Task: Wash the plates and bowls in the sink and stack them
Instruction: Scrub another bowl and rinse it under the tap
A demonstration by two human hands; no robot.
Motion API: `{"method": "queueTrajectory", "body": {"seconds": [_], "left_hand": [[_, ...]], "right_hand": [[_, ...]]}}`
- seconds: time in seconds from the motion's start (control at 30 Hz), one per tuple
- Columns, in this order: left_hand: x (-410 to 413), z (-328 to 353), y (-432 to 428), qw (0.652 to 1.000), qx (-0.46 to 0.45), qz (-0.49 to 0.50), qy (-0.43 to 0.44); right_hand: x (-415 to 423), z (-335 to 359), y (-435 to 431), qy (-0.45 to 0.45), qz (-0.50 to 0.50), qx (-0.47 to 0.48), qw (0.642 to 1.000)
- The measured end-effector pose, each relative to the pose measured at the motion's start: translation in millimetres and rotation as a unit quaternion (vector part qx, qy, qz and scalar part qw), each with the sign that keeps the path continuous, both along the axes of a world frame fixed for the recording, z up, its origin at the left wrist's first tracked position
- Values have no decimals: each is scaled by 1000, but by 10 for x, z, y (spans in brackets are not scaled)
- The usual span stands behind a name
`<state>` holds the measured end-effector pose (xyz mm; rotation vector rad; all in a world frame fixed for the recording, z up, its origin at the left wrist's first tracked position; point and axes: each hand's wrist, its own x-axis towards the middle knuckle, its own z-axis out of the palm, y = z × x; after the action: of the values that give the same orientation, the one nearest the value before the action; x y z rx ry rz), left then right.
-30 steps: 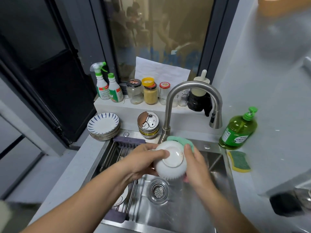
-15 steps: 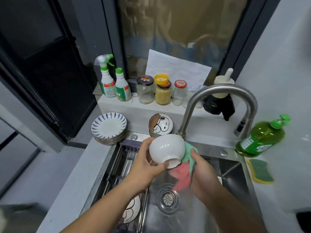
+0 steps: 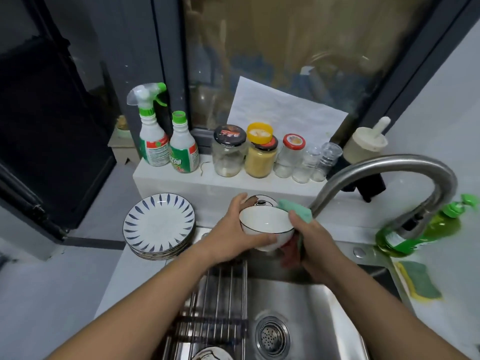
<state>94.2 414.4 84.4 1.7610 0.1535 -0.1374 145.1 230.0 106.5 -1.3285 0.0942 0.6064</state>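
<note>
Left hand (image 3: 233,235): grips a white ceramic bowl with a thin dark rim (image 3: 265,223). The fingers curl behind the far left side and the thumb lies along the near outer wall. The bowl is held above the back edge of the stainless steel sink (image 3: 324,307), tilted so its opening faces up and toward the camera.

Right hand (image 3: 314,240): curled around a green and red dishcloth (image 3: 296,210) and pressing it against the bowl's right outer wall. Green cloth shows above the hand, red below the bowl.

Just behind the bowl, a bowl with a brown and white cartoon dog print (image 3: 261,201) is partly hidden, so how many are stacked there cannot be told.

On the counter to the left stands a stack of white plates with blue leaf marks (image 3: 158,224).

The curved steel tap (image 3: 389,165) arches over the right side, its spout in front of a green dish soap pump bottle (image 3: 426,232). A yellow and green sponge (image 3: 418,279) lies near the bottle on the counter.

In the sink, a metal rod rack (image 3: 220,294) spans the left half and a round drain strainer (image 3: 272,336) sits beside it. Part of a patterned plate (image 3: 210,354) shows under the rack at the bottom edge.
</note>
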Motion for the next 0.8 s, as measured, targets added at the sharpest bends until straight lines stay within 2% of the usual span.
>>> {"method": "queueTrajectory", "body": {"seconds": [0.1,0.17,0.37,0.6,0.8], "left_hand": [[143,-57,135,999,44,-9,-23],[201,-121,163,997,61,-13,-50],[404,-358,176,982,133,-23,-131],[490,-615,139,980,141,1,-142],[535,-749,98,976,161,9,-147]], "right_hand": [[123,-121,73,-71,-5,-135,988],[181,-191,103,-88,-27,-179,980],[193,-204,227,-160,-69,-160,972],[179,-362,326,-203,-88,-158,962],[145,-451,353,-160,-189,-100,964]]}}
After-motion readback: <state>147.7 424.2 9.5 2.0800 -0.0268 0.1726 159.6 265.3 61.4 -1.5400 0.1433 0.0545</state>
